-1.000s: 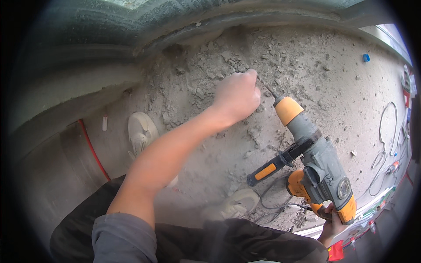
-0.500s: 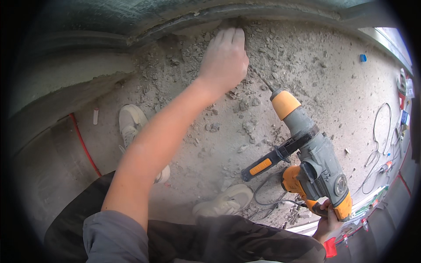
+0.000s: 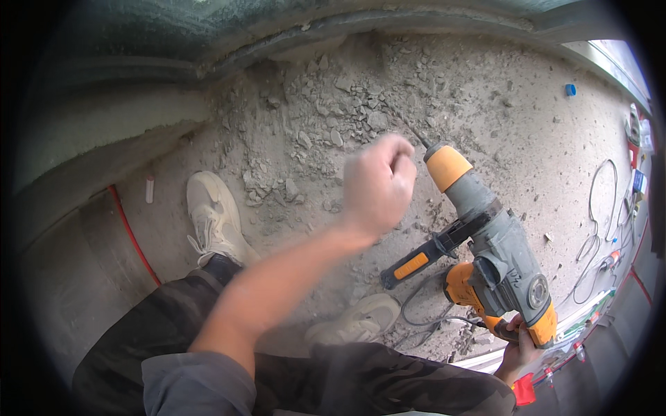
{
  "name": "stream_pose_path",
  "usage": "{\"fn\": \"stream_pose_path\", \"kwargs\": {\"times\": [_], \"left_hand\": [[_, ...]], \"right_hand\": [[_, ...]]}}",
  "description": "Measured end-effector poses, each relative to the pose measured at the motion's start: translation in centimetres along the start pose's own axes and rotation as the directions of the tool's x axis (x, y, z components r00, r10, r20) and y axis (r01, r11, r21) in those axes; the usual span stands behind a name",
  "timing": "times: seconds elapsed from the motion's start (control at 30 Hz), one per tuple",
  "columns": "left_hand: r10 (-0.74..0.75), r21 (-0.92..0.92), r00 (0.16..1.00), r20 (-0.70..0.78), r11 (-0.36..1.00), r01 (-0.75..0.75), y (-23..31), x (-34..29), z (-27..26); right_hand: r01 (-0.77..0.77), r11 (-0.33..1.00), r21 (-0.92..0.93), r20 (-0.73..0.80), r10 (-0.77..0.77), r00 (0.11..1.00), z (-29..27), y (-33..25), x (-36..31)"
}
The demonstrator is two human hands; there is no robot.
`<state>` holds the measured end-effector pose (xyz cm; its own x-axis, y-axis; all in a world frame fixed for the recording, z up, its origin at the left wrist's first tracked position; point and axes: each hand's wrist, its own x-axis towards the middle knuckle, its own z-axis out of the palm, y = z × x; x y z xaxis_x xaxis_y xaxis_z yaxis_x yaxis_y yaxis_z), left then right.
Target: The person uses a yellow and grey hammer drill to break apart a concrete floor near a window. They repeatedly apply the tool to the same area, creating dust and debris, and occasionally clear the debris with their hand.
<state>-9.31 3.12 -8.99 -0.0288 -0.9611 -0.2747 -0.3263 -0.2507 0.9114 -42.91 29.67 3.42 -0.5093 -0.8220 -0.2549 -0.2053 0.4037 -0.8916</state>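
Note:
My right hand (image 3: 519, 357) is wrapped round the rear handle of a grey and orange rotary hammer drill (image 3: 503, 249) at the lower right. The drill slants up and left, its thin bit (image 3: 415, 132) pointing at broken concrete rubble (image 3: 319, 128). A black side handle (image 3: 423, 260) with an orange inset sticks out to the left. My left hand (image 3: 378, 184), slightly blurred, hovers over the rubble just left of the orange drill collar. Its fingers are curled in a loose fist; whatever they may hold is hidden.
A dusty ledge (image 3: 159, 132) and metal frame (image 3: 298, 35) border the rubble. My shoes (image 3: 215, 211) stand on the floor. The drill's cord (image 3: 423, 322) loops below it. A blue cap (image 3: 570, 90), a red hose (image 3: 132, 236) and a thin cable (image 3: 591, 229) lie around.
My left hand has come back from the frame's base towards me and right, fingers now curled. Rubble it covered shows, and loose pieces lie differently. The drill has barely moved.

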Motion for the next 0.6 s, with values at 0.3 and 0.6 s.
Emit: {"fn": "stream_pose_path", "kwargs": {"times": [0.3,0.6], "left_hand": [[-0.318,-0.316,0.748,0.583,0.759,0.569,-1.1,-7.0,2.1],[-0.137,-0.326,0.787,0.602,0.857,0.398,0.7,-7.6,4.1]], "right_hand": [[-0.077,0.990,0.117,-0.085,0.087,0.993,0.7,-0.6,0.1],[-0.117,0.978,0.173,0.142,0.093,0.985,1.4,-3.3,0.5]]}}
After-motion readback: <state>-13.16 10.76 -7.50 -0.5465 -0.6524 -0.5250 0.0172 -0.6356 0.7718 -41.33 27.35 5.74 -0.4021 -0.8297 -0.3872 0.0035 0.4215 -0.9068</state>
